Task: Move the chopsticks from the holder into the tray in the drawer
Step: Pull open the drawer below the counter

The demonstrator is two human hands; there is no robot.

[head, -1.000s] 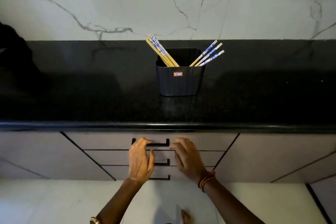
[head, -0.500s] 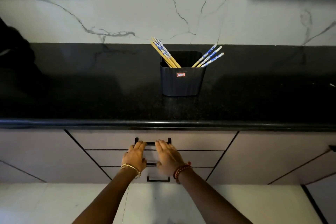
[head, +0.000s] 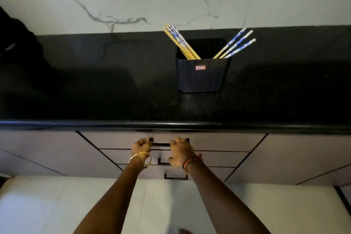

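Barely started: you are curling your left hand (head: pixel 141 145) and right hand (head: pixel 180 151) around the shut drawer's handle (head: pixel 161 144); chopsticks (head: pixel 180 42) are sitting in the holder (head: pixel 201 74)

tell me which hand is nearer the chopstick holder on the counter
Right. The right hand grips the top drawer handle almost straight below the holder; the left hand grips the same handle's other end, further off to the left.

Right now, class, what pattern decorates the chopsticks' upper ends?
Blue-and-white pattern on yellow wooden chopsticks, clearest in the head view.
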